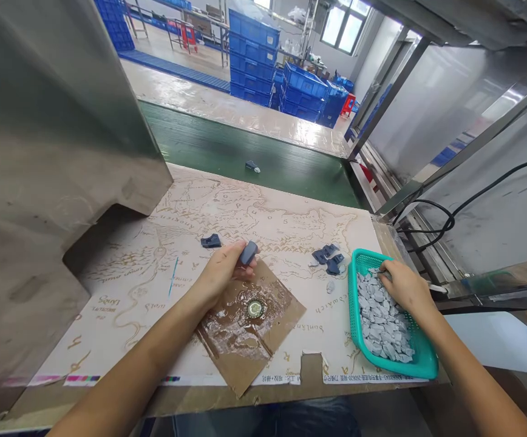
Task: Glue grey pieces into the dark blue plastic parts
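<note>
My left hand [229, 265] is closed round a small dark blue plastic part [248, 252], held above a square of brown cardboard [286, 306]. That cardboard looks wet and glossy, and a bottle cap [255, 308] lies on it. Another dark blue part [211, 241] rests just left of my left hand. My right hand [404, 285] reaches over the rim of a green plastic basket [355, 331]. Its fingertips are bent together among many small grey pieces [382, 321]; whether they grip one is hidden. Several dark blue parts [329, 258] lie left of the basket.
A map-printed sheet [154, 303] covers the worktable. Beyond runs a green conveyor belt [300, 173] carrying one dark part [252, 165]. A large metal housing [63, 121] stands at left. To the right are a black cable [450, 221] and a white bottle [500, 340].
</note>
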Motion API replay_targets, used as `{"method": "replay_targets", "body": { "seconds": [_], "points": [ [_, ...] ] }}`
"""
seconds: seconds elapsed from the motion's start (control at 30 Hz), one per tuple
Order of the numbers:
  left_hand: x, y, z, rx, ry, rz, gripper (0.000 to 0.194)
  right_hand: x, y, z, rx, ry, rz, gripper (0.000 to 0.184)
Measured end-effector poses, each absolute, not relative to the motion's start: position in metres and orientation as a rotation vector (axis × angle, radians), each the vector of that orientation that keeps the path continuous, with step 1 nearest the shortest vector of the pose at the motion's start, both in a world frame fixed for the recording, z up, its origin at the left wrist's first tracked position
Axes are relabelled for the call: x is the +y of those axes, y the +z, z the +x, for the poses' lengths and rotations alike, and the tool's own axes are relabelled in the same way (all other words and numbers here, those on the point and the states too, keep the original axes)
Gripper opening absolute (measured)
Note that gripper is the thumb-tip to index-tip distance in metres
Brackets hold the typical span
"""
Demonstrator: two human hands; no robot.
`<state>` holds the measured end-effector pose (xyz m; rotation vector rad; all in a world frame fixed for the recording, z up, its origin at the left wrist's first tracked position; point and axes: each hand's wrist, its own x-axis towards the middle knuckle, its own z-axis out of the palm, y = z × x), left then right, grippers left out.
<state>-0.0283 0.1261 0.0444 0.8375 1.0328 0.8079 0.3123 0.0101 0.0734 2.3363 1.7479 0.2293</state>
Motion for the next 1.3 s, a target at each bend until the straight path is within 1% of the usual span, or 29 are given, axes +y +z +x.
{"method": "replay_targets", "body": {
  "seconds": [0.13, 0.43, 0.8, 0.93, 1.0, 1.1, 1.3],
  "points": [
    [0.125, 0.045, -0.028, 1.035, 0.796, 0.853, 0.029, 0.015, 0.073, 0.311, 1.71, 0.132, 2.358, 0.018],
    [0.127, 0.052, -0.034, 1.018, 0.846, 0.877, 0.031, 0.02, 0.081, 0.301, 1.673, 0.071, 2.292, 0.02],
    [0.13, 0.052, -0.039, 0.981, 0.854, 0.936, 0.034, 0.025, 0.081, 0.294, 1.945, 0.114, 2.122, 0.024],
    [0.132, 0.047, -0.039, 0.974, 0.855, 0.951, 0.036, 0.027, 0.084, 0.293, 2.068, 0.062, 2.126, 0.03],
    [0.133, 0.045, -0.038, 0.973, 0.851, 0.94, 0.036, 0.031, 0.082, 0.29, 2.108, 0.011, 2.124, 0.026],
    [0.133, 0.043, -0.036, 0.977, 0.841, 0.938, 0.036, 0.039, 0.077, 0.286, 2.125, -0.086, 2.136, 0.015],
    [0.132, 0.042, -0.036, 0.985, 0.848, 0.966, 0.037, 0.043, 0.071, 0.29, 2.118, -0.249, 2.373, 0.012]
  ]
}}
